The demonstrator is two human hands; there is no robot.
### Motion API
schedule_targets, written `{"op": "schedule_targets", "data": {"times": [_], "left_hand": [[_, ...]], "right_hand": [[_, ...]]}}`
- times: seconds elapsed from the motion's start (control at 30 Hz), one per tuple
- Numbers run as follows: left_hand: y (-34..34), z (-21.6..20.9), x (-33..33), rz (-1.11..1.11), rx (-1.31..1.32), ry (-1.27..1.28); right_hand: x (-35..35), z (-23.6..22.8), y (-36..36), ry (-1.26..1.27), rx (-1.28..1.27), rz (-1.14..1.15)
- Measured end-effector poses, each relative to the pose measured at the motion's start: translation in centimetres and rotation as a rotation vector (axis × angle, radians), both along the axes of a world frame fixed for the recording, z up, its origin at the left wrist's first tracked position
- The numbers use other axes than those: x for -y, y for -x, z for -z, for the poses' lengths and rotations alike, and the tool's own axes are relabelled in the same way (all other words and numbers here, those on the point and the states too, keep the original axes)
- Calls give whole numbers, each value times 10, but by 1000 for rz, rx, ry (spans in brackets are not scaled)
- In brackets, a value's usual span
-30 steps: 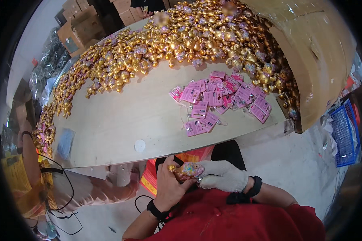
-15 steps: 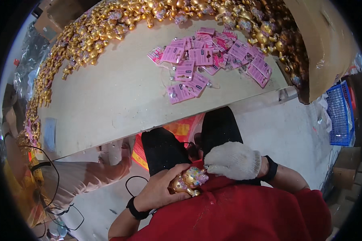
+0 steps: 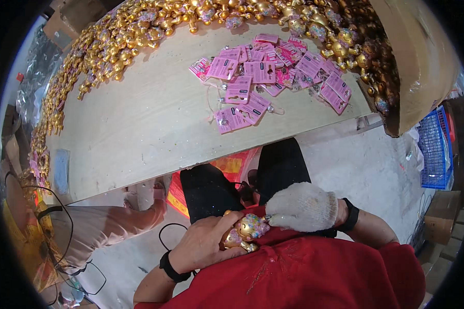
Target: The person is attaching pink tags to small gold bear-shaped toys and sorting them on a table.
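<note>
My left hand [image 3: 207, 240] is wrapped round a gold figurine ornament [image 3: 245, 230] held over my lap, against the red shirt. Pastel glitter in pink, blue and lilac covers the figurine's head. My right hand [image 3: 303, 208], in a white knitted glove, has its fingers closed at the top of that head, where a small metal cap shows. Whatever sits inside the glove's pinch is mostly hidden. Beyond my knees, pink tag cards [image 3: 260, 72] with small silver caps and thin loops lie in a loose heap on the table [image 3: 139, 123].
Many gold figurines [image 3: 108, 56] line the table's far and left edges. A cardboard sheet [image 3: 423, 62] stands at the right, near a blue plastic basket [image 3: 434, 149]. Another person's leg [image 3: 108, 232] and a black cable [image 3: 162, 234] are at my left.
The figurine has shifted slightly to the right in my left hand, its head staying against the gloved fingers. My right hand has barely moved.
</note>
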State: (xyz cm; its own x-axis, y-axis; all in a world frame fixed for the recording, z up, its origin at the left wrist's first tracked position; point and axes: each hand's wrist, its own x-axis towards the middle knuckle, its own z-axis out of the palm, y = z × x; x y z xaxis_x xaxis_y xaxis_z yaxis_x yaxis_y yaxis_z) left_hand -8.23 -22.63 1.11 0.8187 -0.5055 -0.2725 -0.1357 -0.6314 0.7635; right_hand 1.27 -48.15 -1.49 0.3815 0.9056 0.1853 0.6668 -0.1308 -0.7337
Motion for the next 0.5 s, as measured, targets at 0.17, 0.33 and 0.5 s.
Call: {"op": "schedule_targets", "data": {"times": [0.17, 0.33, 0.5], "left_hand": [[-3, 0, 3, 61, -10, -51], [-3, 0, 4, 93, -29, -77], [-1, 2, 5, 108, -27, -106]], "right_hand": [[1, -1, 2, 68, -58, 3], [1, -5, 7, 163, -129, 50], [1, -3, 15, 164, -157, 73]]}}
